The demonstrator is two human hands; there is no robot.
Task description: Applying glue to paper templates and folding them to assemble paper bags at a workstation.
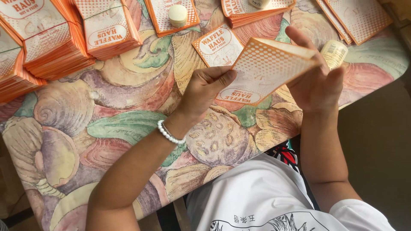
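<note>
White shirt [265,196] with dark line print at bottom of frame, nearest the lens. Beyond it, both forearms raised over a table [85,128] covered in a cloth of painted shells and leaves. Held above the table's near edge: an orange-and-white dotted paper sleeve [267,68], partly opened into a wedge, long axis running from lower left up to upper right. Left hand [205,87], beaded white bracelet [169,133] at the wrist, pinching the sleeve's lower left edge, thumb on top, remaining fingers curled underneath. Right hand [317,81] clasping the upper right end, fingers [299,38] spread over the far side, thumb along the near edge; neither hand free. Sleeve lying between the two hands, touching both, roughly equally near each. Behind it, flat on the cloth, one more sleeve [216,45]. Thick stacks of like sleeves [47,42] at upper left; further piles along the far edge, one weighted by a small round cream lid [177,15]. Small labelled bottle [334,53] just past the right hand.
</note>
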